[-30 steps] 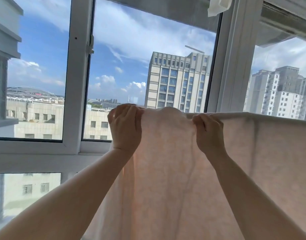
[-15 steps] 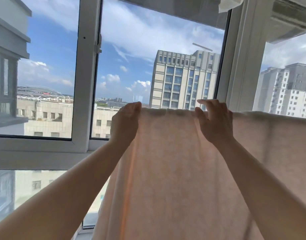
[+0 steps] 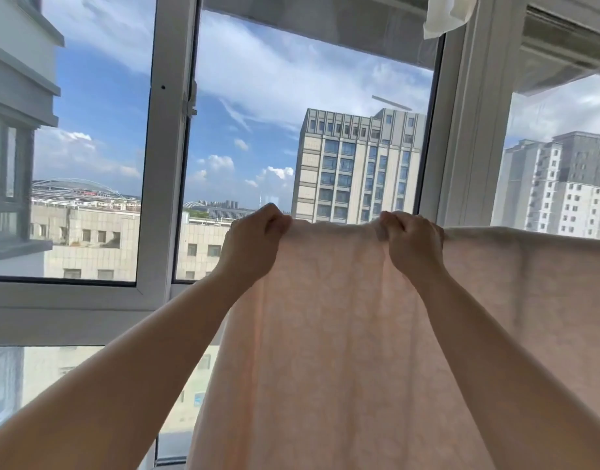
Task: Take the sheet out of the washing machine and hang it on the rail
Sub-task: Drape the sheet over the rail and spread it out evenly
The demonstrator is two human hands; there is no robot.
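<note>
A pale pink sheet (image 3: 342, 334) hangs down in front of the window, its top fold running level from the centre to the right edge. The rail under that fold is hidden by the cloth. My left hand (image 3: 254, 240) grips the sheet's top left corner with curled fingers. My right hand (image 3: 412, 240) pinches the top fold a short way to the right, bunching the cloth a little. Both arms reach up and forward from the bottom of the view.
White window frames (image 3: 169, 147) stand close behind the sheet, with city buildings outside. A bit of white cloth (image 3: 449, 11) hangs at the top right. The washing machine is out of view.
My right hand has gone from loosely touching the top fold to pinching it. My left hand has closed tighter on the corner. The fold between the hands now lies flatter.
</note>
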